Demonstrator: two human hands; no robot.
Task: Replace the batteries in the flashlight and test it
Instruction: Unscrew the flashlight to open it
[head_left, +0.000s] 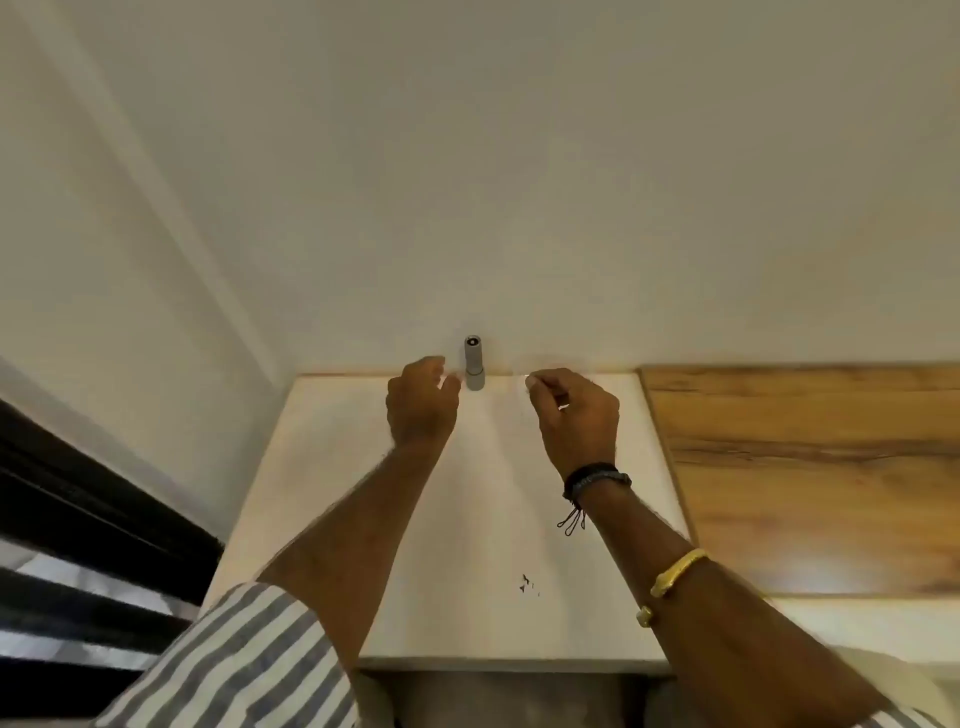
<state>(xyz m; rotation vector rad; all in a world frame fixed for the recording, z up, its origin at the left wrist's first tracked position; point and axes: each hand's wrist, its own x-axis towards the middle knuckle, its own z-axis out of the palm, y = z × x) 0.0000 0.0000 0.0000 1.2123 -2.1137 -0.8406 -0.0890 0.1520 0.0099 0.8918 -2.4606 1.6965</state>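
A small grey flashlight (474, 366) stands upright at the far edge of the white table (467, 519), against the wall, its dark round end facing up. My left hand (422, 402) hovers just left of it with loosely curled fingers. Its fingertips are close to the flashlight body, and the palm is hidden. To the right of the flashlight, my right hand (576, 415) is held above the table. Thumb and forefinger pinch a small pale object (528, 378) too blurred to identify. No batteries are visible.
A wood-grain surface (805, 467) adjoins the white table on the right. The pale wall (467, 182) rises directly behind the flashlight. Dark slats (78, 545) run along the left. A few small dark specks (525, 584) lie on the table near the front.
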